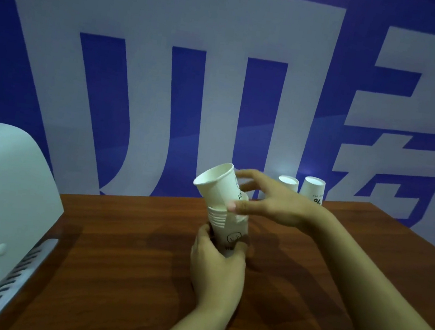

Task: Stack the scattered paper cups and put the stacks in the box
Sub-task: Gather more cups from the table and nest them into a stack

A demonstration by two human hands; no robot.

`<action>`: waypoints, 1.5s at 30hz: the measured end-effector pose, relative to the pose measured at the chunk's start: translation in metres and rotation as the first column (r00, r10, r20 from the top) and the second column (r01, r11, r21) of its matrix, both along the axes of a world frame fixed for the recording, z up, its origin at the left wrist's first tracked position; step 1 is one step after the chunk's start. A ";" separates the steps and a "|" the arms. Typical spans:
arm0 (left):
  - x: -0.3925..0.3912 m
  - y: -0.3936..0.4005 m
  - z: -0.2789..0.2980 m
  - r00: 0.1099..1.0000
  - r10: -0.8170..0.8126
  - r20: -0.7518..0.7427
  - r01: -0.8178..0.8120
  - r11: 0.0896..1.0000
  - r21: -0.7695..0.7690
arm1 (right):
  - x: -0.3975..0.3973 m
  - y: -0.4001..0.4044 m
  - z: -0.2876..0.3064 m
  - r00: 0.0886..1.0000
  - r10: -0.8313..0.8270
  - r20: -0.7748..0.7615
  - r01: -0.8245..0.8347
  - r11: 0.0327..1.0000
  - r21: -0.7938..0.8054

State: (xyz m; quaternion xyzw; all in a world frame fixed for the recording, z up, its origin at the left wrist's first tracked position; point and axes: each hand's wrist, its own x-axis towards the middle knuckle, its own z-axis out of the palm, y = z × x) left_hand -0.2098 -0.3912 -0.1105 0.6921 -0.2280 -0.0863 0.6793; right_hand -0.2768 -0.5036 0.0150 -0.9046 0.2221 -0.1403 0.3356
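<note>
A stack of white paper cups point(223, 225) stands tilted above the middle of the brown table point(122, 249). My left hand point(216, 267) grips the bottom of the stack from below. The top cup point(216, 185) leans left, its mouth open toward me, partly seated in the stack. My right hand point(266, 201) holds this top cup, thumb on its near side and fingers behind it. Two more cups, the left one point(288, 184) and the right one point(313, 190), stand upside down at the table's far edge. The white box point(0, 191) stands at the left.
The box has a raised rounded lid and slotted side walls point(19, 277), and it takes up the table's left edge. A blue wall with large white characters point(167, 75) rises right behind the table.
</note>
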 end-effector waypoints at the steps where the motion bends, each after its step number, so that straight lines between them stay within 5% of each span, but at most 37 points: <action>1: 0.000 0.000 0.000 1.000 -0.003 0.008 0.003 1.000 0.004 | -0.001 0.000 0.000 0.999 -0.003 0.035 0.003 1.000 0.023; 7: -0.002 0.003 0.001 0.999 -0.021 0.026 0.020 1.000 0.019 | 0.006 0.005 0.003 0.975 -0.009 0.223 -0.003 0.999 0.050; 13: 0.000 0.002 -0.001 0.999 -0.008 0.037 0.006 0.999 0.043 | 0.008 -0.017 -0.021 0.989 0.010 -0.150 -0.014 1.000 -0.025; 16: -0.001 0.003 -0.001 0.998 -0.041 0.043 0.038 0.998 0.050 | 0.008 -0.026 -0.029 0.997 0.001 0.075 -0.009 0.995 0.097; 18: -0.003 0.005 0.001 0.995 -0.091 0.046 0.088 0.993 0.073 | 0.009 -0.041 -0.039 0.944 -0.165 0.286 0.157 0.986 0.051; 21: -0.004 0.006 0.002 0.991 -0.120 0.062 0.113 0.988 0.109 | 0.004 -0.076 -0.066 0.854 -0.414 0.315 0.484 0.854 -0.189; 26: -0.005 0.005 0.003 0.989 -0.121 0.080 0.108 0.982 0.158 | -0.003 -0.107 -0.096 0.863 -0.504 -0.040 0.419 0.758 -0.500; 32: -0.007 0.009 0.004 0.989 -0.104 0.106 0.088 0.986 0.141 | -0.004 -0.099 -0.083 0.708 -0.598 0.374 0.690 0.473 -0.548; 38: -0.007 0.010 0.007 0.989 -0.099 0.107 0.084 0.987 0.137 | -0.014 -0.105 -0.081 0.746 -0.665 -0.041 0.583 0.681 -0.443; 45: -0.008 0.008 0.006 0.990 -0.099 0.096 0.086 0.988 0.128 | -0.017 -0.100 -0.075 0.791 -0.609 -0.060 0.534 0.735 -0.417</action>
